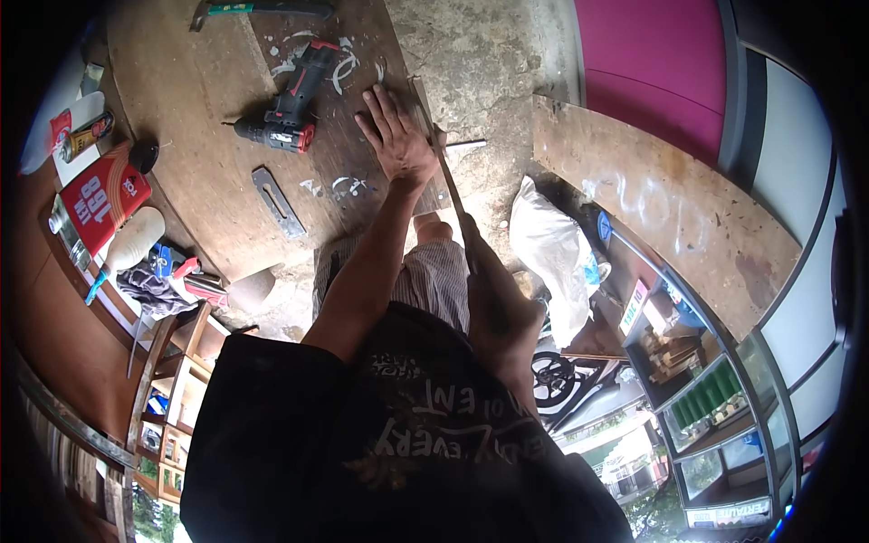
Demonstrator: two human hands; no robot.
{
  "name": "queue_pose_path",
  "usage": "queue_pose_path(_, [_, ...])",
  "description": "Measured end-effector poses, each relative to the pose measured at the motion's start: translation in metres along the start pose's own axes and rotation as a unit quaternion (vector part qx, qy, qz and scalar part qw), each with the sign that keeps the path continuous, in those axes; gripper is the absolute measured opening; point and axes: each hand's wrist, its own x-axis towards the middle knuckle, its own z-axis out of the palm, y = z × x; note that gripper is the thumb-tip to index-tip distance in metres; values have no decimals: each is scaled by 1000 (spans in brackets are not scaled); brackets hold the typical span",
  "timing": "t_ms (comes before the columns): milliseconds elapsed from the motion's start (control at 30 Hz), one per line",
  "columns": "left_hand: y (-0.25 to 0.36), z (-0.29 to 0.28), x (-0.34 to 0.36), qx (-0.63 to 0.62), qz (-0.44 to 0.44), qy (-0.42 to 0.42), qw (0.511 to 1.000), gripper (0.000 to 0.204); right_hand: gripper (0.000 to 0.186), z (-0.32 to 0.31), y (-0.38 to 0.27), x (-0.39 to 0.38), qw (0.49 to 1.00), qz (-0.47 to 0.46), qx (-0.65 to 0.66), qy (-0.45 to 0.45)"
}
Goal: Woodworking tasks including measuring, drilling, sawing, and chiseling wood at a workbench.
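My left hand [398, 145] lies flat on a brown wooden board [339, 204], fingers spread, close to its right edge. In my right hand [509, 326] is the dark handle of a handsaw [460, 204]. The saw's blade appears almost edge-on and runs along the board's right edge, just beside my left hand. Whether its teeth touch the wood, I cannot tell. Left of my left hand, a black and red cordless drill [288, 107] rests on the board. Nearer to me lies a dark slotted plate [277, 201].
A hammer [262, 10] lies at the board's far end. Leftward are a red can [105, 195] and a dark cloth [156, 282]. On the right stand a white sack [549, 258], a long wooden panel [670, 208] and a glass-fronted cabinet [715, 407].
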Motion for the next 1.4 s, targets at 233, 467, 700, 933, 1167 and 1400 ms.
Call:
queue_pose_path(233, [15,24,2,293,39,37,955,107,39,86,53,154,986,-144,-15,77])
queue_pose_path(467, [12,-2,-8,-54,-8,-38,998,113,43,12,24,6,994,-90,-16,53])
queue_pose_path(700, [10,36,3,15,5,74,997,58,33,80,66,147,986,-138,-9,96])
queue_pose_path(933, [6,1,6,-48,1,-18,999,107,42,11,18,17,995,-77,-10,59])
queue_pose_path(1167, [1,13,-10,226,20,1,974,103,34,106,46,172,988,-139,38,55])
queue_pose_path(1400, [12,-1,-63,89,27,-95,991,120,38,96,61,161,995,-89,23,44])
